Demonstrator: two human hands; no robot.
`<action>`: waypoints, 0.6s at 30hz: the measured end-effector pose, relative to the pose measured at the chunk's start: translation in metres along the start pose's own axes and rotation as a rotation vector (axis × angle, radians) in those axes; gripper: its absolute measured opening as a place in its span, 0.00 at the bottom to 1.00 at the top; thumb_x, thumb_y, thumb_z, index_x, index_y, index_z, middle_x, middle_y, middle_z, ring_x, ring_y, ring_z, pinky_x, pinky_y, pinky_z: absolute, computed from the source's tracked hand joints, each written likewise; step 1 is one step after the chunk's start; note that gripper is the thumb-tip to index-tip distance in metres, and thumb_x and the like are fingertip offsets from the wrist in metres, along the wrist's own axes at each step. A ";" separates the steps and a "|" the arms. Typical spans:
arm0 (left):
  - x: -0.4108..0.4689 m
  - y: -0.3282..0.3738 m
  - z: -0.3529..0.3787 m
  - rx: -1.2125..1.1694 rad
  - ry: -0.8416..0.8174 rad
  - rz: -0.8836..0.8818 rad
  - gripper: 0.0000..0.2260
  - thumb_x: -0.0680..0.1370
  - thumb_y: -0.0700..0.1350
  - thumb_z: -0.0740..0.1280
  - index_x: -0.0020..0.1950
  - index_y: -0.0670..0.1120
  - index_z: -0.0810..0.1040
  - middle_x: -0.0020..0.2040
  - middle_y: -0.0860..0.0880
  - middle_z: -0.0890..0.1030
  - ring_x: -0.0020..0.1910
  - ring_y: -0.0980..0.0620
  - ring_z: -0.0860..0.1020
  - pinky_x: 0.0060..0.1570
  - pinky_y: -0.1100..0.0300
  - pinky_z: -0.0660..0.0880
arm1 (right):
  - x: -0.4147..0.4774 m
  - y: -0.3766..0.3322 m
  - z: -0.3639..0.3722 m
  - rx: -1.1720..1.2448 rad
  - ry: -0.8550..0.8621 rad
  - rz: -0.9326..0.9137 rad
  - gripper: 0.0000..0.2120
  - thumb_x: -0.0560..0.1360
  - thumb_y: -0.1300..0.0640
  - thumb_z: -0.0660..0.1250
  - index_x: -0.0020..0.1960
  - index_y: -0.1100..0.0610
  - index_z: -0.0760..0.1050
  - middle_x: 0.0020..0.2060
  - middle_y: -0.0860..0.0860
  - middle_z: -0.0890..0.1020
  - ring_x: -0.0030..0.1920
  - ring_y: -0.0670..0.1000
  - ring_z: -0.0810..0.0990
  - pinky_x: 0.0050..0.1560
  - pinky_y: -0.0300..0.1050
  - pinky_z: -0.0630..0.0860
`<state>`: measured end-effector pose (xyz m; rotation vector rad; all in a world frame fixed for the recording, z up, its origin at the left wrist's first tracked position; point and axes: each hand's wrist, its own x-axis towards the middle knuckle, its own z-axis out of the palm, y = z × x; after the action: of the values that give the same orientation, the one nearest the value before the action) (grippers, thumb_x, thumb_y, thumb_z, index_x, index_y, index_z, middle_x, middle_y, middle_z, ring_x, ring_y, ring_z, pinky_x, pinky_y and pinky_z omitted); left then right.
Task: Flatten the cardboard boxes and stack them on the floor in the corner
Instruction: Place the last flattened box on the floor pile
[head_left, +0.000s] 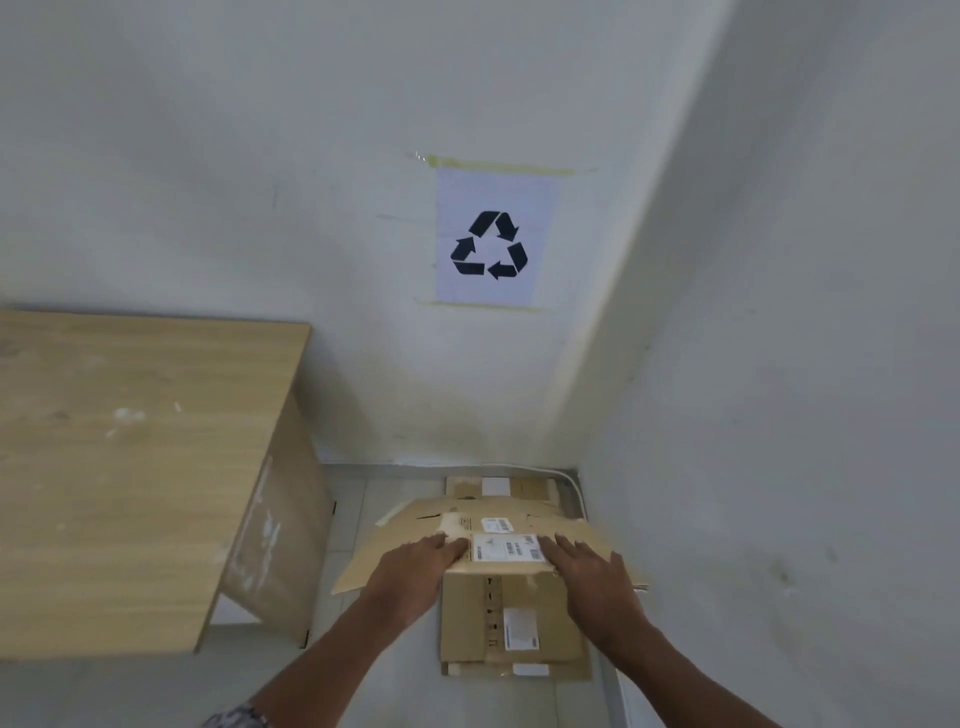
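Observation:
A flattened brown cardboard box (498, 519) with white shipping labels hovers over the corner, tilted down toward the left. My left hand (415, 571) grips its near edge on the left side, fingers spread on top. My right hand (592, 574) holds the near edge on the right side the same way. Beneath it a stack of flattened boxes (511, 623) lies on the floor against the right wall, the top one bearing a small white label.
A light wooden table (130, 457) stands at the left, its side panel close to the stack. White walls meet in the corner behind; a paper recycling sign (491, 239) is taped to the back wall. A white cable (574, 486) runs along the floor edge.

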<state>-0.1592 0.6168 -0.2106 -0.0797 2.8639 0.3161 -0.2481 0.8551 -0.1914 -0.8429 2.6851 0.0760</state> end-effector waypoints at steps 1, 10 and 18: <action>0.001 0.008 0.012 -0.010 -0.002 -0.012 0.25 0.82 0.42 0.58 0.77 0.58 0.58 0.76 0.48 0.66 0.65 0.44 0.75 0.60 0.49 0.75 | -0.002 0.009 0.010 -0.005 -0.005 0.002 0.36 0.78 0.64 0.62 0.79 0.45 0.50 0.78 0.49 0.59 0.76 0.55 0.60 0.72 0.63 0.59; 0.056 0.045 0.136 0.028 0.033 -0.003 0.27 0.82 0.41 0.59 0.78 0.58 0.56 0.77 0.45 0.63 0.69 0.42 0.71 0.63 0.49 0.72 | 0.025 0.082 0.143 0.017 -0.003 0.040 0.37 0.78 0.58 0.66 0.79 0.43 0.50 0.78 0.49 0.61 0.76 0.56 0.62 0.70 0.65 0.60; 0.141 0.025 0.307 0.057 0.160 0.107 0.31 0.70 0.39 0.75 0.72 0.53 0.71 0.65 0.42 0.79 0.60 0.43 0.80 0.50 0.51 0.80 | 0.115 0.132 0.326 -0.015 0.010 0.058 0.50 0.58 0.56 0.83 0.74 0.44 0.63 0.65 0.50 0.79 0.62 0.58 0.80 0.57 0.70 0.73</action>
<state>-0.2210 0.7058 -0.5321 0.0621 3.0405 0.2593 -0.3169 0.9491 -0.5432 -0.7711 2.7219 0.1053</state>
